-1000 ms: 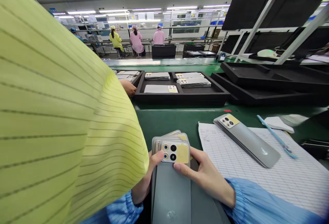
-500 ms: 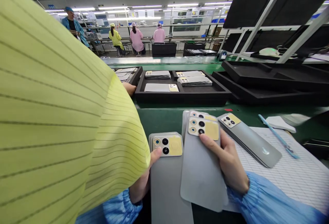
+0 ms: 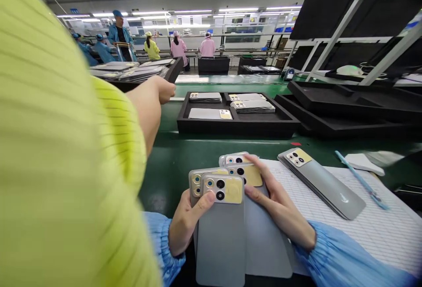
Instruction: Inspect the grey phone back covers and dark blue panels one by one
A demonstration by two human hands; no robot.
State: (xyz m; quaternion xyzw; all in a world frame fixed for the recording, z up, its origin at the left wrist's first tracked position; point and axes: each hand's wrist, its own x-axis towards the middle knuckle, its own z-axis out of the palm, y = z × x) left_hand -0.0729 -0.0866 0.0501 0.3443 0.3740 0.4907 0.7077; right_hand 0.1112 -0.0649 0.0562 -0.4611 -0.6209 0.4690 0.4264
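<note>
On the near side of the green worktop (image 3: 171,164), I see one person in blue sleeves (image 3: 343,249) with both hands occupied. The left grip (image 3: 187,219) is closed around a small stack of grey smartphone back covers (image 3: 220,238), with the thumb lying on the front one, beside its camera openings. The right grip (image 3: 275,203) holds a second group of grey back covers (image 3: 265,234), just to the right and slightly behind; the two groups overlap, and all stand with the camera end upward.

To the right, a fanned stack of similar covers (image 3: 326,186) lies slantwise on a ruled paper form (image 3: 392,238). Farther right there is a light-blue pen (image 3: 361,179), also slanting, and near it a white object (image 3: 364,164) which I cannot identify.

On the far side of the worktop rests a black tray (image 3: 237,126), divided into compartments, with grey covers in its left and right parts. More black trays (image 3: 349,104) are piled at the far right. At the left, a co-worker in a yellow striped garment (image 3: 52,155) blocks much of the sight; this person's hand (image 3: 163,89) is at another loaded black tray (image 3: 174,70), but I cannot tell whether it grasps it. In the far background, two persons in pink (image 3: 178,48) are visible.
</note>
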